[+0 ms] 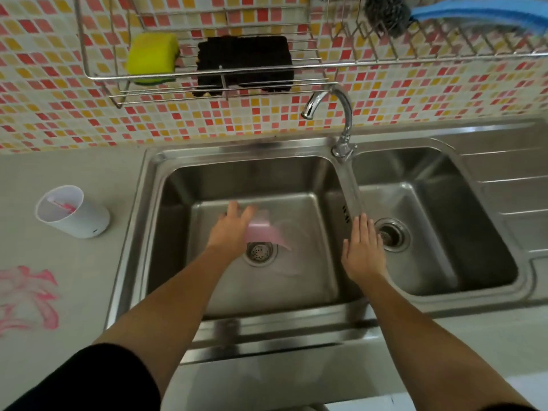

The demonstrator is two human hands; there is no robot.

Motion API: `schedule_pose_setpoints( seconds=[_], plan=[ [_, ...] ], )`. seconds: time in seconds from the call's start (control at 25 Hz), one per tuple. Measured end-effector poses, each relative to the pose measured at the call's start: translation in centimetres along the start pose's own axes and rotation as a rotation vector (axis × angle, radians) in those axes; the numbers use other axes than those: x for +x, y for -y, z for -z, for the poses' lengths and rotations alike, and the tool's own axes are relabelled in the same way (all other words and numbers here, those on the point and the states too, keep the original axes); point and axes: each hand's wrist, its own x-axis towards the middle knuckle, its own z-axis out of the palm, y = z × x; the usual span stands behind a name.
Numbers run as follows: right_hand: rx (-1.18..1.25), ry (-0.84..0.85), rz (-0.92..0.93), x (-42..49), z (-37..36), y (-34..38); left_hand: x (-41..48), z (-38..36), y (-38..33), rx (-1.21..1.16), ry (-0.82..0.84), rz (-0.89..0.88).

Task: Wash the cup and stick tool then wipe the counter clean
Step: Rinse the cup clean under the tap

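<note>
Sink point(350, 318) and tap point(341, 114) showing glossy brushed steel, cup point(75, 215) looking matt white plastic, counter point(59, 292) appearing smooth matt, wall point(44, 93) showing glazed tile.

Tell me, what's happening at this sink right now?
A person is at a double sink. The left hand holds a blurred pink thing over the left basin; the right hand is open above the divider. A white cup with a pink stick inside stands on the counter, near a pink smear, not yet wiped.
</note>
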Motion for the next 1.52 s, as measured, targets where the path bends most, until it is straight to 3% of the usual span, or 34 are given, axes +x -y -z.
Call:
schedule_pose_setpoints(
  seconds=[0.32,0.4,0.56,0.64,0.76,0.84,0.96,1.04,1.2,1.4,1.52],
  plan=[
    [0.038,-0.032,0.001,0.6,-0.9,-0.2,2.2,3.7,-1.4,0.548,-0.171,-0.258],
    [0.1,-0.051,0.003,0.7,-0.6,0.0,2.7,3.5,-1.4,0.342,-0.165,-0.2],
    [0.422,-0.13,-0.04,4.3,1.6,0.2,3.5,3.7,-3.0,-0.497,-0.169,0.114],
    [0.494,-0.074,-0.026,8.4,4.1,0.7,4.1,4.0,-4.1,-0.678,-0.196,0.191],
    [0.611,0.011,-0.024,14.3,7.6,2.1,5.0,4.7,-5.6,-0.788,-0.215,0.194],
    [0.607,0.044,0.081,16.1,8.3,3.0,5.7,4.7,-6.0,-0.818,-0.23,0.184],
    [0.145,0.184,0.377,16.3,6.6,3.4,6.8,4.3,-6.0,-0.901,-0.233,0.199],
    [-0.086,0.188,0.436,16.5,5.6,3.4,7.2,4.1,-6.2,-0.981,-0.217,0.196],
    [-0.072,0.112,0.391,15.1,4.4,2.7,7.3,4.6,-7.4,-1.07,-0.145,0.196],
    [0.028,0.065,0.097,9.9,0.9,0.9,8.7,5.0,-9.7,-1.052,-0.189,0.07],
    [0.057,0.046,0.062,9.7,0.8,0.8,9.2,4.5,-10.4,-1.076,-0.01,0.046]
  ],
)
